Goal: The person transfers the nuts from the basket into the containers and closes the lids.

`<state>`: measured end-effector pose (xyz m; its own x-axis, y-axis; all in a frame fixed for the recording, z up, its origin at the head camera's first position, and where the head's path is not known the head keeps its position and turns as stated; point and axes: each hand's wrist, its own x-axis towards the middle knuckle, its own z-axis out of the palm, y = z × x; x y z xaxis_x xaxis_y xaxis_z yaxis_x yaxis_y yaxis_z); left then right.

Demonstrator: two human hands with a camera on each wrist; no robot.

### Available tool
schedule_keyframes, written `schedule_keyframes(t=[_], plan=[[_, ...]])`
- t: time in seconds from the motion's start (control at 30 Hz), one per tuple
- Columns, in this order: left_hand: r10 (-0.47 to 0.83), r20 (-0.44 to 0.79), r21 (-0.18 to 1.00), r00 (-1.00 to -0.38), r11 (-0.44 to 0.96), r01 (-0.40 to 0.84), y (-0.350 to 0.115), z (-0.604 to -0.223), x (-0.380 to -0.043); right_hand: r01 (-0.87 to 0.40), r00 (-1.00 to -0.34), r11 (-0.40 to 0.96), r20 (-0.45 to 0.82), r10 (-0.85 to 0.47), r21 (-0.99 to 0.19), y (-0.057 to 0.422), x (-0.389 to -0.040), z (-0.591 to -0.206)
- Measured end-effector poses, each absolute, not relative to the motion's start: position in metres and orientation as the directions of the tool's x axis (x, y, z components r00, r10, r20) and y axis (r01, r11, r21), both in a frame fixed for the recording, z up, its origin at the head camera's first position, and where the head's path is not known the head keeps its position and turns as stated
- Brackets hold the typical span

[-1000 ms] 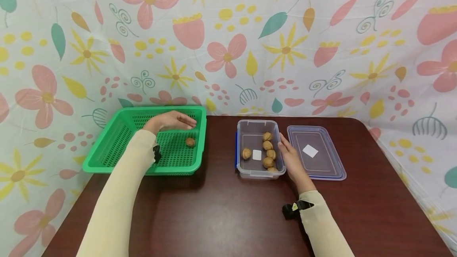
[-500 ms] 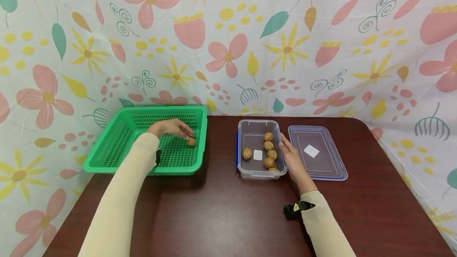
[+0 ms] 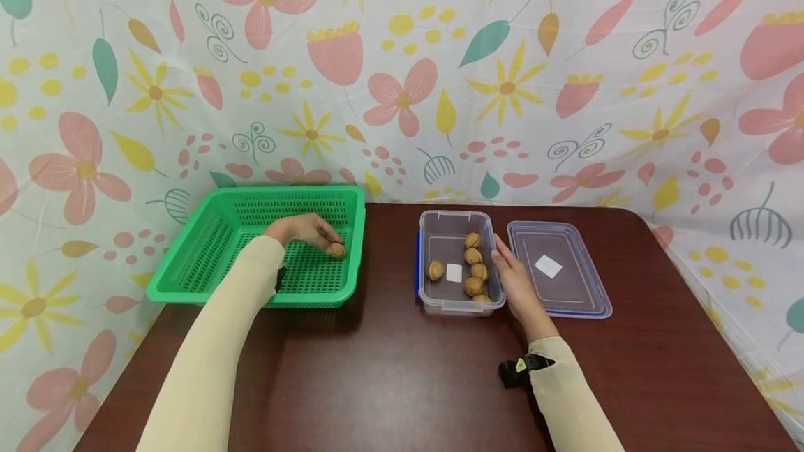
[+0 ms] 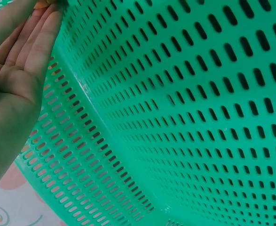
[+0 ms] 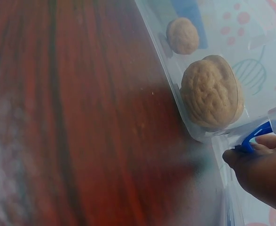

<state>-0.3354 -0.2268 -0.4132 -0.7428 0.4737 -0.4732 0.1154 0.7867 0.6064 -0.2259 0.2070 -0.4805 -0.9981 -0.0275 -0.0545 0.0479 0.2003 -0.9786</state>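
Note:
In the head view, my left hand (image 3: 309, 230) reaches down into a green slotted plastic basket (image 3: 182, 277) and pinches a walnut (image 3: 336, 250) near its right wall. Only a sliver of that walnut (image 4: 42, 4) shows past the fingertips in the left wrist view. My right hand (image 3: 516, 283) rests along the right side of a clear plastic food container (image 3: 460, 307), its fingers fairly straight against the wall. Beside a blue latch (image 5: 257, 135) the right thumb shows in the right wrist view. Several walnuts (image 3: 474, 287) line the container's right side, and a single walnut (image 3: 435, 270) lies at its left.
The container's lid (image 3: 568, 284), with a white square label, lies flat to the right of the container. A blue latch stands off the container's left side. Behind the dark red-brown table (image 3: 389, 368) hangs a flower-printed cloth (image 3: 402, 33).
My left hand has lowered from above the basket floor to the walnut, and its fingers have closed on it. My right hand has stayed at the container.

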Motion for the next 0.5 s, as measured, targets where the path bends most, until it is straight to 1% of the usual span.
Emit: schedule_keyframes(t=[0.1,0.33,0.5], plan=[[0.467,-0.461,0.599,-0.754,0.791,0.124,-0.2265,-0.4149,-0.3375,0.053,-0.998,0.196,-0.059,-0.025,-0.979,0.2072,-0.2259,-0.48],[0.44,-0.432,0.618,-0.787,0.78,0.098,-0.2264,-0.4138,-0.3365,0.074,-0.997,0.191,-0.08,-0.024,-0.979,0.2067,-0.2264,-0.4805],[0.438,-0.377,0.661,-0.816,0.744,0.094,-0.2261,-0.4069,-0.335,0.027,-0.999,0.197,-0.032,-0.024,-0.98,0.2076,-0.2256,-0.4837]])
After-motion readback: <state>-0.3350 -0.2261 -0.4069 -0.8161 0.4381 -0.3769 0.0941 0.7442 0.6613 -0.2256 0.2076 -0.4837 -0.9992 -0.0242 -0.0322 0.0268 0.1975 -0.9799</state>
